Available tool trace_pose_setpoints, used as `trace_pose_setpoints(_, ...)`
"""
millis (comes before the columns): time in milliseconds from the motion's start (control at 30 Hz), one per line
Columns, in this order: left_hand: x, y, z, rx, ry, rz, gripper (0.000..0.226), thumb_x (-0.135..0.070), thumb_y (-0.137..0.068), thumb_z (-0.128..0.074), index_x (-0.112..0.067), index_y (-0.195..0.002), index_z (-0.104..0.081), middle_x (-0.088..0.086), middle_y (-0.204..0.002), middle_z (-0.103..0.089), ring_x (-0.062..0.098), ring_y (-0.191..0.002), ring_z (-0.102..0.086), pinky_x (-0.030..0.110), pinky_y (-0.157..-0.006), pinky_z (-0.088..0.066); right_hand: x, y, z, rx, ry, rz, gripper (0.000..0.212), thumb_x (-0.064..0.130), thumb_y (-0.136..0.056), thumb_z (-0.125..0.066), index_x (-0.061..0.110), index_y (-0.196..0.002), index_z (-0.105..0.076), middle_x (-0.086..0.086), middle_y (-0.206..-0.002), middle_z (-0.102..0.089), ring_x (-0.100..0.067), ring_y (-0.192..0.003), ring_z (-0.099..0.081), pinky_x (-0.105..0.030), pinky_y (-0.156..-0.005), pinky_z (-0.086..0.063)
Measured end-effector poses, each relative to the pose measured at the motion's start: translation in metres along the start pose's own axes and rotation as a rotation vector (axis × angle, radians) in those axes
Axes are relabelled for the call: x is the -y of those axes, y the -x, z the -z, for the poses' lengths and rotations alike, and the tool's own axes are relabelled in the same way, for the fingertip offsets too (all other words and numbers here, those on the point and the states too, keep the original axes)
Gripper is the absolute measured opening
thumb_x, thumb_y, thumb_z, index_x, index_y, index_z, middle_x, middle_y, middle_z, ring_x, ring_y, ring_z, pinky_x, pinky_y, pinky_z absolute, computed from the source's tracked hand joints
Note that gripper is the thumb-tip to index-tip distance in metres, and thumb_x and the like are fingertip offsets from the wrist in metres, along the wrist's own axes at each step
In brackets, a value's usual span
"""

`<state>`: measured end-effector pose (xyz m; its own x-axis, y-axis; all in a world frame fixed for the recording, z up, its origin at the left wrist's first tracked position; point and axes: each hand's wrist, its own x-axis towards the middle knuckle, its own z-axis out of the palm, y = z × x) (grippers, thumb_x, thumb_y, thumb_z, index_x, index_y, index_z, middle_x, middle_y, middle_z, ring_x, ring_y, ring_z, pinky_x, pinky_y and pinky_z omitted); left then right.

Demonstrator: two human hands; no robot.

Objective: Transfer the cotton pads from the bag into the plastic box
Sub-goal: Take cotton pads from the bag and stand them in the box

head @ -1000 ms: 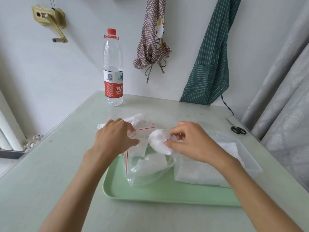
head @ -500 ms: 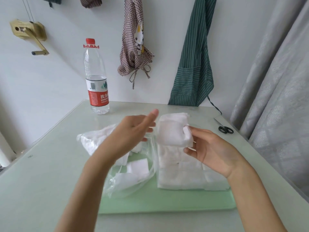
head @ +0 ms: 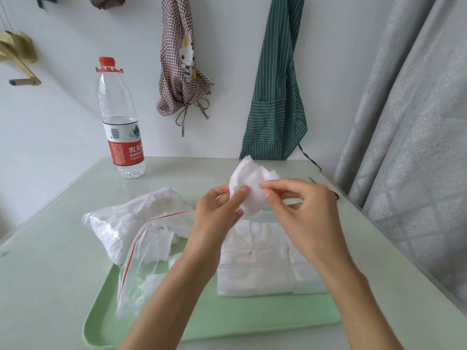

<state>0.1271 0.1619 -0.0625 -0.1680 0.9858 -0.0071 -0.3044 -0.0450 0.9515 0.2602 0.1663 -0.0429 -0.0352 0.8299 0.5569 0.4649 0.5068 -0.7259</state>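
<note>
So we've got both hands, left hand and right hand, pinching a cotton pad wad; next, probably drop it into the plastic box.

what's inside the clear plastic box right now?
White cotton pads fill the plastic box, stacked in rows. Both forearms cover parts of it, so the count and the bottom are hidden.
</note>
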Motion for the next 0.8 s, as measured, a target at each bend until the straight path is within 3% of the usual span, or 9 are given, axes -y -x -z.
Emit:
trace_pose_setpoints(100, 0.009, 0.002, -0.004, 0.139, 0.042, 0.029, 0.029, -0.013, -0.09, -0.059, -0.011, -0.119, -0.061, 0.004, -0.107, -0.071, 0.012, -0.101, -0.066, 0.027, -0.096, -0.046, 0.003, 0.007, -0.01, -0.018, 0.131, -0.034, 0.015, 0.024, -0.088, -0.061, 0.024, -0.099, -0.072, 0.014, -0.093, -0.07, 0.0, -0.08, -0.064, -0.02, -0.076, -0.049)
trace_pose_setpoints(233, 0.013, 0.002, -0.007, 0.123, 0.084, 0.043, 0.015, -0.01, -0.091, -0.055, -0.013, -0.089, -0.069, 0.0, -0.085, -0.07, 0.008, -0.08, -0.065, 0.024, -0.087, -0.048, -0.001, 0.007, -0.012, -0.039, 0.149, -0.124, 0.015, 0.035, -0.087, -0.061, 0.024, -0.097, -0.064, 0.011, -0.092, -0.066, -0.003, -0.082, -0.063, -0.027, -0.08, -0.051)
trace_pose_setpoints(367, 0.012, 0.001, -0.009, 0.09, 0.063, 0.08, 0.013, -0.013, -0.09, -0.054, -0.012, -0.089, -0.067, 0.003, -0.088, -0.068, 0.011, -0.081, -0.064, 0.024, -0.085, -0.049, -0.007, 0.006, -0.012, -0.019, 0.131, -0.198, 0.021, 0.039, -0.08, -0.069, 0.024, -0.088, -0.058, 0.013, -0.086, -0.065, -0.005, -0.075, -0.064, -0.036, -0.078, -0.052)
trace_pose_setpoints(433, 0.009, 0.001, -0.009, 0.096, -0.014, 0.065, 0.014, -0.02, -0.087, -0.058, -0.013, -0.094, -0.068, 0.0, -0.09, -0.071, 0.009, -0.083, -0.067, 0.025, -0.087, -0.049, -0.008, 0.005, -0.011, -0.038, 0.081, -0.209, 0.022, 0.035, -0.074, -0.075, 0.025, -0.084, -0.058, 0.016, -0.082, -0.065, -0.001, -0.072, -0.064, -0.033, -0.075, -0.053)
trace_pose_setpoints(533, 0.005, 0.004, -0.009, 0.11, -0.171, 0.009, 0.042, -0.039, -0.073, -0.066, -0.015, -0.108, -0.066, 0.003, -0.099, -0.072, 0.013, -0.094, -0.068, 0.03, -0.093, -0.049, -0.006, 0.004, -0.01, -0.056, -0.022, -0.186, 0.026, 0.023, -0.07, -0.08, 0.026, -0.087, -0.061, 0.016, -0.081, -0.065, 0.001, -0.072, -0.064, -0.021, -0.068, -0.053)
trace_pose_setpoints(600, 0.003, 0.008, -0.008, 0.089, -0.216, -0.048, 0.033, -0.038, -0.077, -0.065, -0.015, -0.101, -0.069, 0.01, -0.099, -0.072, 0.021, -0.095, -0.067, 0.035, -0.095, -0.049, -0.005, 0.003, -0.01, -0.041, -0.099, -0.174, 0.029, 0.019, -0.069, -0.082, 0.026, -0.089, -0.062, 0.013, -0.081, -0.067, 0.001, -0.072, -0.065, -0.015, -0.063, -0.051)
trace_pose_setpoints(667, 0.0, 0.009, -0.007, 0.05, -0.207, -0.079, 0.02, -0.031, -0.087, -0.063, -0.015, -0.096, -0.072, 0.011, -0.094, -0.072, 0.02, -0.087, -0.066, 0.03, -0.089, -0.049, -0.006, 0.0, -0.008, -0.013, -0.197, -0.203, 0.032, 0.012, -0.069, -0.081, 0.024, -0.093, -0.063, 0.009, -0.084, -0.069, -0.002, -0.073, -0.066, -0.015, -0.065, -0.052)
trace_pose_setpoints(800, -0.005, 0.006, -0.003, -0.019, -0.207, -0.145, 0.014, -0.026, -0.09, -0.061, -0.017, -0.091, -0.071, -0.005, -0.075, -0.071, 0.001, -0.067, -0.063, 0.009, -0.062, -0.048, -0.011, -0.006, 0.0, 0.004, -0.432, -0.417, 0.033, -0.002, -0.077, -0.067, 0.021, -0.1, -0.064, 0.004, -0.085, -0.072, -0.006, -0.07, -0.068, -0.019, -0.062, -0.054)
